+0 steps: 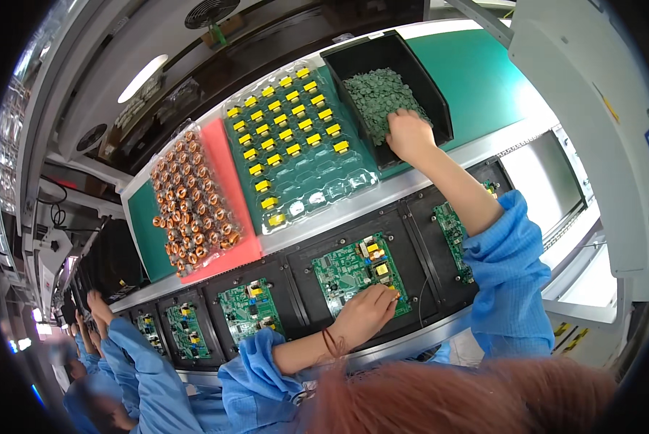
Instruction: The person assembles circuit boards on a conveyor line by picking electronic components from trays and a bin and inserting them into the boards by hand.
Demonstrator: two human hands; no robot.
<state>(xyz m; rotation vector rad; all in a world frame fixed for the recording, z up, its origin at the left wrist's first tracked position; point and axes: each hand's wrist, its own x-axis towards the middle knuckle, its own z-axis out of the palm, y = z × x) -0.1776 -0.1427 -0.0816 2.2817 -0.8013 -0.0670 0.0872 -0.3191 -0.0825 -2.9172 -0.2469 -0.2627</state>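
Note:
My right hand (410, 134) reaches into a black bin (427, 72) heaped with small grey-green discs (382, 98). Its fingers are bent together at the surface of the heap, and what lies between them is hidden. Lower down, my left hand (368, 312) is closed in a pinch over the near right corner of a green circuit board (339, 278). A small orange bit shows at its fingertips; I cannot tell whether it is held or fixed to the board. The board carries yellow, white and dark components and rests in a black carrier (301, 271).
Left of the bin lies a clear blister tray (317, 173) with rows of yellow transformers. Beside it, copper-wound coils (194, 210) sit on a pink sheet (230, 173). Further boards (248, 307) line the conveyor. Co-workers' arms (125, 340) reach in at the left. A white machine (585, 108) stands right.

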